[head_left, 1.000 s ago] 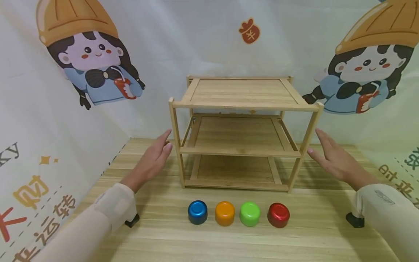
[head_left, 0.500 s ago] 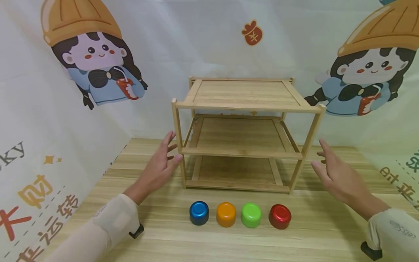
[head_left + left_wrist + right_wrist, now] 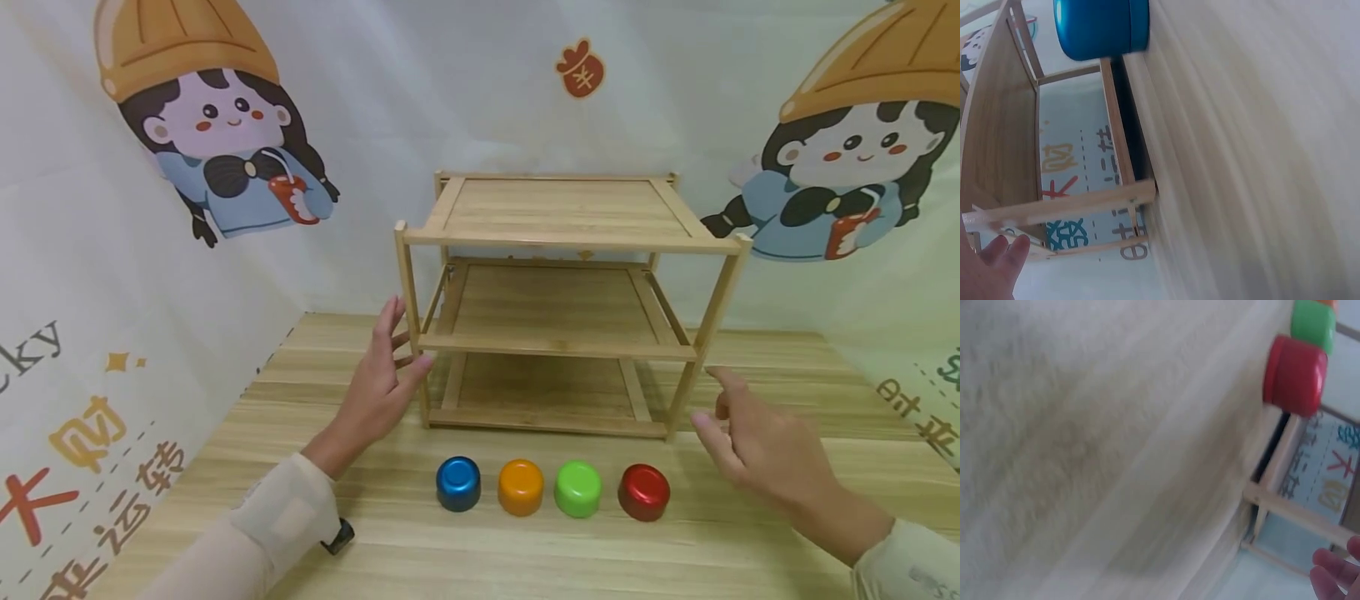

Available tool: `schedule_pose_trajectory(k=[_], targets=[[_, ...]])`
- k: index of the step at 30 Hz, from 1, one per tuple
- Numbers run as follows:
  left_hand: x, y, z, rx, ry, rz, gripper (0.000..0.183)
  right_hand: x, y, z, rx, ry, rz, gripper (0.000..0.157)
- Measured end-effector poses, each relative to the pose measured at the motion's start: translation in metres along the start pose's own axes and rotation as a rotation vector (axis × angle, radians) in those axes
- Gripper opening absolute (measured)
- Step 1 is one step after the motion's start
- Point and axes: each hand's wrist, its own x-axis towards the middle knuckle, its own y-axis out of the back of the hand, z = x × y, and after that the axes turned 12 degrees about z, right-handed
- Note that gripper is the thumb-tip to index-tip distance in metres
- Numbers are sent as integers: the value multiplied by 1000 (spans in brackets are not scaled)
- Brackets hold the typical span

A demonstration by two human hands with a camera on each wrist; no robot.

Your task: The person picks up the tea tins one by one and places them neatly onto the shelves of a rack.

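Observation:
A three-tier wooden rack (image 3: 555,346) stands at the centre of the head view. By its left front post is my left hand (image 3: 378,383), fingers apart and thumb overlapping the post in this view. My right hand (image 3: 772,454) hovers to the right of the rack, fingers loosely bent, holding nothing. In a row before the rack sit small shiny round canisters: blue (image 3: 458,483), orange (image 3: 521,487), green (image 3: 578,489) and red (image 3: 644,492). The blue canister (image 3: 1102,26) also shows in the left wrist view, and the red canister (image 3: 1295,376) in the right wrist view.
Everything stands on a wood-grain tabletop (image 3: 480,554). A white printed cloth (image 3: 450,92) with cartoon figures hangs behind and along both sides. A small black piece (image 3: 339,536) hangs under the left cuff.
My right hand has drawn back toward the front and lower, its fingers bending more. The left hand has shifted slightly right against the post. Rack and canisters keep their places.

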Motion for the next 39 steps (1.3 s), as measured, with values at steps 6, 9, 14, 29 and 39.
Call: schedule_pose_trajectory(k=[6, 9, 14, 29, 39], targets=[[-2, -7, 3, 10, -15, 24, 89, -9, -9, -13, -31, 99, -98, 54], [-2, -10, 4, 34, -14, 40, 90, -15, -16, -17, -60, 181, -92, 54], [-2, -16, 3, 86, -56, 80, 92, -24, -25, -22, -79, 283, -74, 56], [1, -19, -5, 157, -191, 162, 97, -37, -33, -29, -99, 282, -171, 54], [1, -19, -9, 198, -244, 173, 100, -42, -35, -35, -59, 307, -217, 56]])
